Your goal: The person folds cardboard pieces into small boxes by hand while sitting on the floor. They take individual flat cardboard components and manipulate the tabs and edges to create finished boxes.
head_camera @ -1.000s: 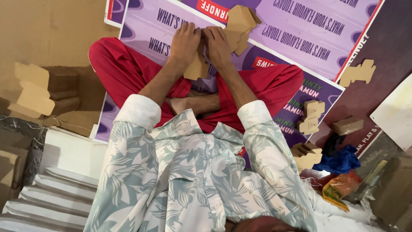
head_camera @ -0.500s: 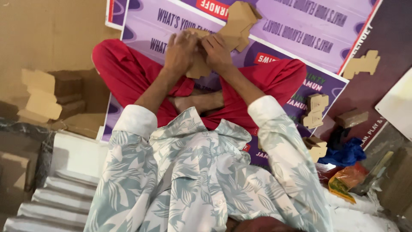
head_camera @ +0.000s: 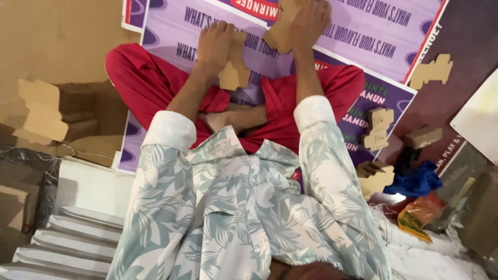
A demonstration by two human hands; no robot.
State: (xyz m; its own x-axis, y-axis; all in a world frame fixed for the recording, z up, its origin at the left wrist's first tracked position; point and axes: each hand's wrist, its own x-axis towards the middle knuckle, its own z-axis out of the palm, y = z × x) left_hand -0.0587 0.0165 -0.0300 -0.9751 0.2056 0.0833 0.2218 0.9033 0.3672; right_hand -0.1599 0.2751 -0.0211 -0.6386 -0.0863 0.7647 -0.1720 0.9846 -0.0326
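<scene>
Looking from left to right, I am seeing loose cardboard cutouts lying at the far left. My left hand is closing on a notched cardboard piece above the purple poster. My right hand is gripping another cardboard piece, slightly higher, apart from the first.

Two flat brown cardboard cutouts, stepped edges, held apart above purple poster; left lower, right farther, tilted.
</scene>
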